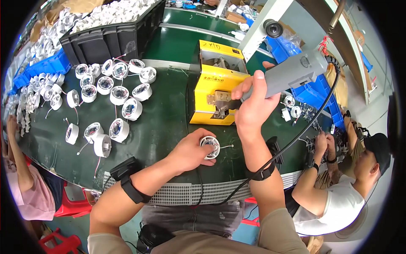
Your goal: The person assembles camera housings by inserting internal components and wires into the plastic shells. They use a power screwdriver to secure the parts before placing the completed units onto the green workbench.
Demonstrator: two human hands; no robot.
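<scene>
My left hand rests on the green work surface, its fingers around a round white housing with a circuit board inside. A short wire with a small plug sticks out of that housing to the right. My right hand grips a grey electric screwdriver, held slanting down to the left. Its front end is at the metal outlet of a yellow screw feeder; the very tip is hard to make out there. Several similar white round housings, with boards and wires, stand to the left.
A black bin heaped with white parts stands at the far left, beside a blue tray. The screwdriver's black cable loops past my right forearm. Co-workers sit on both sides; one at right wears a black cap. Blue bins lie behind the screwdriver.
</scene>
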